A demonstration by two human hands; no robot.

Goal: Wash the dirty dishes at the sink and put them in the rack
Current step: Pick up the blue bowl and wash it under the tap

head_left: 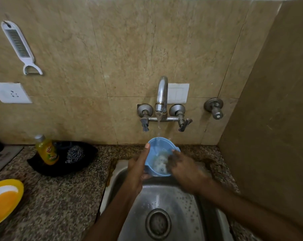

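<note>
beige tiled wall (129, 49), speckled granite counter (63, 197), steel sink (182, 206)

Left grip (136, 171) clasped, thumb raised, right grip (183, 169) blurred, forearms converging

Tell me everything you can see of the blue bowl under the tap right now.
The blue bowl looks like light-blue plastic, round, with a small tab on its rim. It is held tilted above the sink, its mouth facing the camera, and water from the tap falls into it. Cloudy, foamy water sits at its bottom. The left hand grips its left side, thumb along the rim; the right hand, blurred, reaches its fingers inside.
</note>
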